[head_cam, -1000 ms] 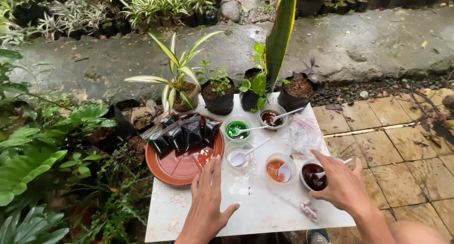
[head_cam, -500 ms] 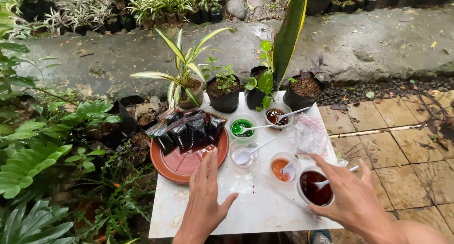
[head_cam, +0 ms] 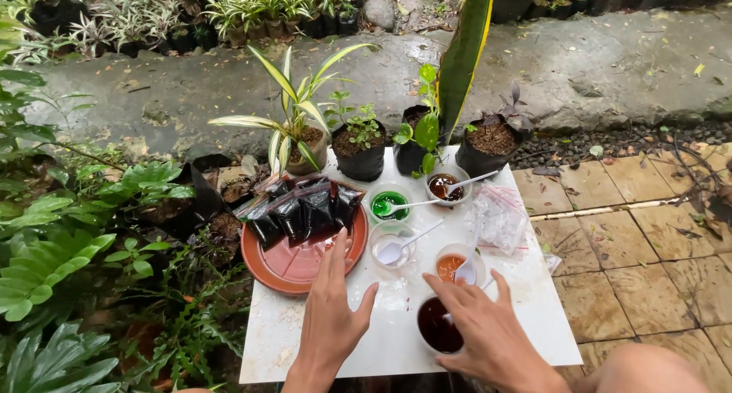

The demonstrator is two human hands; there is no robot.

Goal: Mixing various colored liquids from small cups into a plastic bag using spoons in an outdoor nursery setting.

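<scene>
Here my left hand [head_cam: 329, 305] lies flat on the white worktop [head_cam: 267, 340], fingers spread and holding nothing, its fingertips reaching the near rim of the terracotta saucer [head_cam: 286, 263], which looks like a way to brace myself. I take that saucer as my landmark. On its far half lie several small black bags [head_cam: 301, 210], kept together there, I judge, so they stay off the wet surface. My right hand [head_cam: 488, 328] is to the right of the saucer, curled loosely over the cup of dark liquid [head_cam: 436, 326]; its fingers are apart above the rim and I cannot tell whether they touch it. Just beyond that cup stands a cup of orange liquid [head_cam: 451, 265] with a spoon, and closer to the saucer a clear cup [head_cam: 390, 244], also with a spoon. Farther back from the saucer are a green cup [head_cam: 390, 204] and a brown one [head_cam: 444, 186]. Potted plants [head_cam: 360, 145] line the worktop's far edge.
</scene>
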